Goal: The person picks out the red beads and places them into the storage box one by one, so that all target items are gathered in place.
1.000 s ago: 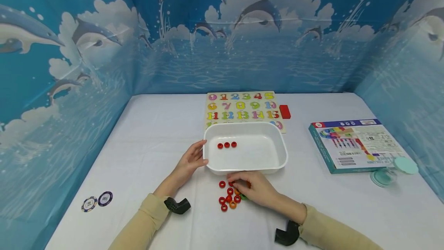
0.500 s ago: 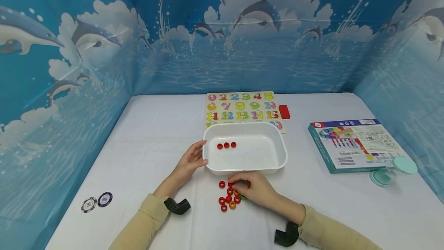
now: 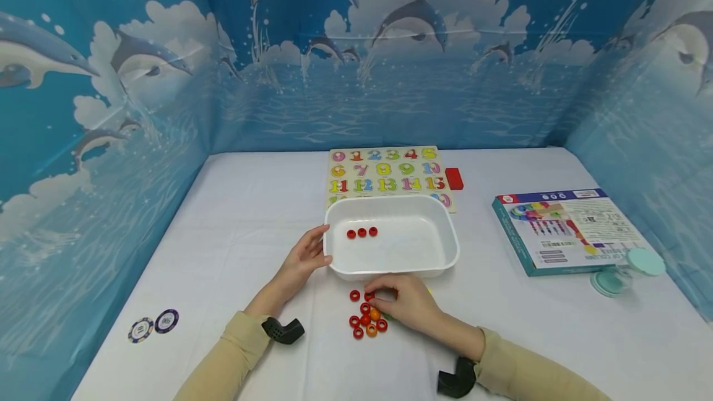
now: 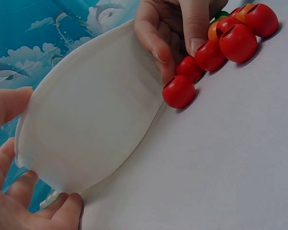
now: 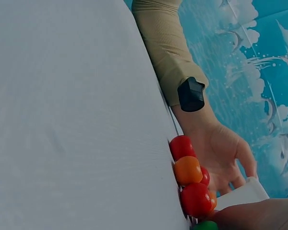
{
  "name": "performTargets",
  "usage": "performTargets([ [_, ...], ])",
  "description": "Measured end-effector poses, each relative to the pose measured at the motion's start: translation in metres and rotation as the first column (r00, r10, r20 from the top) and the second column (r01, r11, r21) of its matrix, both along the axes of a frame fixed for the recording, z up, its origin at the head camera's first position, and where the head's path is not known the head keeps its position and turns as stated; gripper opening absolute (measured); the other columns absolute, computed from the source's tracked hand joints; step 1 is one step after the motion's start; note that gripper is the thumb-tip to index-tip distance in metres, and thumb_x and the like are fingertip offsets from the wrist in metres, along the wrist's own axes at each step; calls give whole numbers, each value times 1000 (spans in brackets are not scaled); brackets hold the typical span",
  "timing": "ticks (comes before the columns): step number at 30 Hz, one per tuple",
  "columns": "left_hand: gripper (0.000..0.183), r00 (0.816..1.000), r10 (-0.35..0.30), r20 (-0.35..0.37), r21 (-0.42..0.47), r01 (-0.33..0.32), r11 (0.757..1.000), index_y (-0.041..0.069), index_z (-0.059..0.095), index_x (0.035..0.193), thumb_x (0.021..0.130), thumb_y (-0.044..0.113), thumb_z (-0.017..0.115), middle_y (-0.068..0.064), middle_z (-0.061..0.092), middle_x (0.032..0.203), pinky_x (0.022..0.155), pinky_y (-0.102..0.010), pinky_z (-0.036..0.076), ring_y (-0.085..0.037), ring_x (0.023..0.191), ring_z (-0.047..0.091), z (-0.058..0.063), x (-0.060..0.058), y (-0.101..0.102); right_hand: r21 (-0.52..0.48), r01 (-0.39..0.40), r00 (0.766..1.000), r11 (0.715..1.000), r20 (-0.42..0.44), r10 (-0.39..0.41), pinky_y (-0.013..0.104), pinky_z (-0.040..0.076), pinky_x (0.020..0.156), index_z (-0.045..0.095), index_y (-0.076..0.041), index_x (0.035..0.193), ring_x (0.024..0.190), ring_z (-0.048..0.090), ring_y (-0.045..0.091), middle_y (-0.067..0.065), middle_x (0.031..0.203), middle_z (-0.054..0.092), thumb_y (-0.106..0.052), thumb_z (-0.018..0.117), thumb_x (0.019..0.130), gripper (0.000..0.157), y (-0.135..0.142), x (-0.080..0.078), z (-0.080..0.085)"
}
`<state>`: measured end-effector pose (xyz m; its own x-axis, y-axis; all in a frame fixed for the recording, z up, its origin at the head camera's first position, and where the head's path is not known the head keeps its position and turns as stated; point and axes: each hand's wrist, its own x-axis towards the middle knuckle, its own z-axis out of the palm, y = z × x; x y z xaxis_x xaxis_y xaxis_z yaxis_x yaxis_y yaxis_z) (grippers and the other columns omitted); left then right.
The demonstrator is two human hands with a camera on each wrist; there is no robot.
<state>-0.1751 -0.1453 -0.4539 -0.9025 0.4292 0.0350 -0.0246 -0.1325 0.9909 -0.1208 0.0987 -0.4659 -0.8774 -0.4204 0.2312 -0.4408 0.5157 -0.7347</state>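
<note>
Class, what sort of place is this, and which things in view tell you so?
Probably a tabletop play or learning area: dolphin-printed sheeting walls three sides of the white-covered table, a colourful number board lies beyond the white tray, and loose beads lie in front.

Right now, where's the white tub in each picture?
Head: in the middle, just below centre; the tub.
Left wrist: big, left of centre; the tub.
Right wrist: only a bit, lower right; the tub.
Shared landmark: the red beads, below the tub in the head view, right in left wrist, left in right wrist.
</note>
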Motion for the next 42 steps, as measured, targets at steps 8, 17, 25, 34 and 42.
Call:
performTargets([
  [8, 62, 1000, 20, 20, 21, -21, 1000, 13, 31, 136, 83, 4, 61, -2, 25, 144, 104, -31, 24, -19, 130, 23, -15, -6, -2, 88, -58, 996, 994, 65, 53, 21, 45, 57, 67, -25, 89, 66, 52, 8, -19, 82, 60, -26, 73, 74, 17, 10, 5, 28],
  [17, 61, 999, 30, 30, 11, -30, 999, 13, 30, 137, 84, -2, 57, -3, 23, 145, 103, -28, 25, -18, 130, 23, -14, -7, -2, -29, -197, 979, 980, 53, 198, 32, 50, 77, 65, -23, 96, 85, 58, 10, -15, 92, 62, -20, 71, 77, 20, 33, -18, 100],
  [25, 62, 1000, -1, 3, -13, 1, 1000, 6, 23, 139, 85, -3, 53, -11, 17, 146, 104, -31, 23, -24, 132, 18, 3, 2, 1, -85, -181, 983, 980, -28, 179, 28, 50, 77, 63, -12, 106, 89, 59, 16, -1, 102, 62, -14, 71, 76, 30, 36, -68, 129],
  [34, 62, 1000, 0, -12, -26, 0, 1000, 3, 22, 139, 85, -2, 54, -14, 16, 146, 104, -33, 22, -26, 132, 17, 7, 4, 3, -57, -177, 962, 983, 200, 185, 29, 50, 78, 63, -7, 103, 87, 60, 15, 2, 97, 63, -11, 69, 78, 26, 29, -131, 93],
  [42, 61, 1000, 16, 16, -12, -16, 1000, 10, 28, 138, 85, -2, 55, -7, 20, 146, 104, -31, 24, -22, 131, 21, -6, -2, 0, 90, -156, 929, 984, 352, 115, 29, 50, 73, 64, -9, 98, 83, 59, 16, 1, 92, 62, -10, 72, 74, 26, 30, -153, 56],
])
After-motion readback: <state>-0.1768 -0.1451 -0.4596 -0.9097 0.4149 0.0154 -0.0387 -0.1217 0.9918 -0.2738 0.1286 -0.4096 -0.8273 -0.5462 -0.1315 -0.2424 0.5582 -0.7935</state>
